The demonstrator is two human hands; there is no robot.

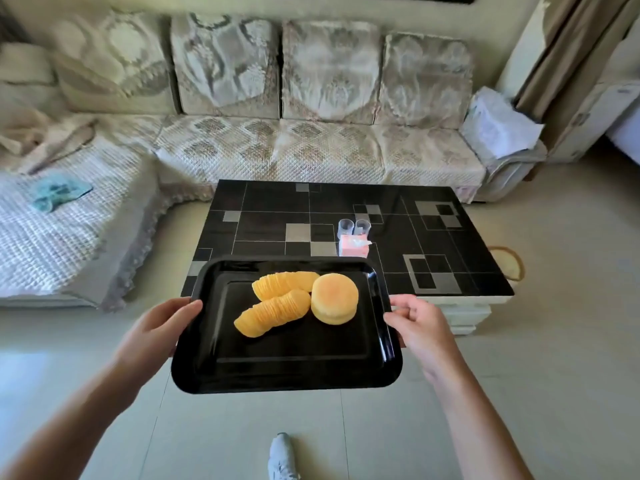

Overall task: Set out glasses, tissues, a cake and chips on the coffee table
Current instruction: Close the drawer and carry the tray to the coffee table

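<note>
I carry a black tray (277, 372) in the air, in front of the coffee table (263, 216). My left hand (156, 330) grips its left rim and my right hand (420, 327) grips its right rim. On the tray lie two rows of yellow chips (273, 311) and a round golden cake (334, 297) beside them. Two clear glasses (353, 226) stand on the table near its middle. A pink tissue pack (353, 245) sits just in front of them.
A long patterned sofa (311, 143) wraps behind and to the left of the table. A blue cloth (57, 192) lies on its left section. A woven basket (509, 266) stands on the floor to the table's right. My shoe (282, 457) shows on the tiled floor below.
</note>
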